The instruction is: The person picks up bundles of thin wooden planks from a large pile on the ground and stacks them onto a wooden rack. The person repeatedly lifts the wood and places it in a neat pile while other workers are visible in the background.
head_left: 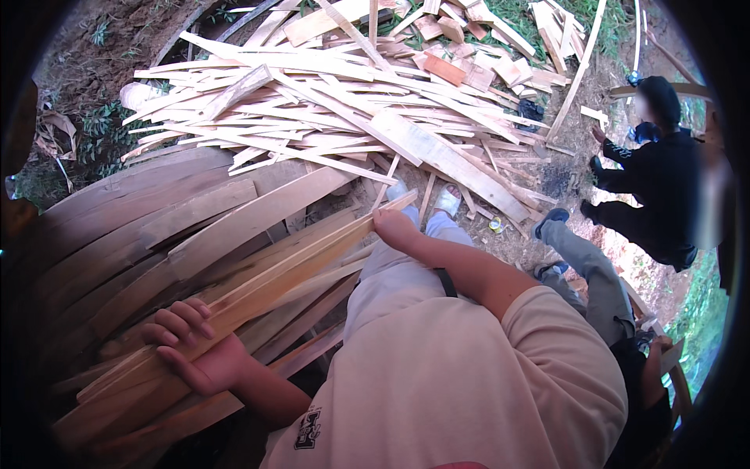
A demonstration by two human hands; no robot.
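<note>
two hands hold one long pale wooden strip (273, 277) that slants from low left to high right. left hand (195, 352) fingers (183, 316) curl closed around its low end; right hand (394, 228) grips the far top end.

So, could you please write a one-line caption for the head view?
Left hand and right hand grip a bundle of long wooden slats beside a heap of offcuts.
</note>
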